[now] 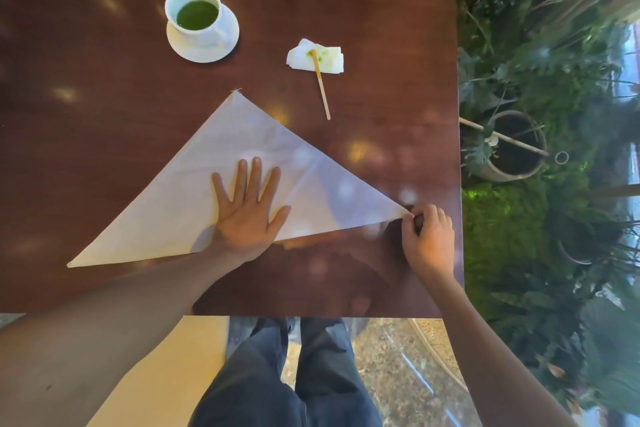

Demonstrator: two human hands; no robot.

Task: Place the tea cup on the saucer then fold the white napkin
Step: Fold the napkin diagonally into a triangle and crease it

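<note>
White tea cup (194, 12) of green tea is set on saucer (204, 45), far left | white napkin (242, 163) is folded to a triangle | left hand (247, 208) is pressed flat on it | right hand (427, 236) is pinched on its right corner | further folds judged left.

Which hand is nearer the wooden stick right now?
Right, narrowly. The right hand pinches the napkin's right corner, below and right of the stick. The left hand lies flat on the napkin's middle, below and left of it.
</note>
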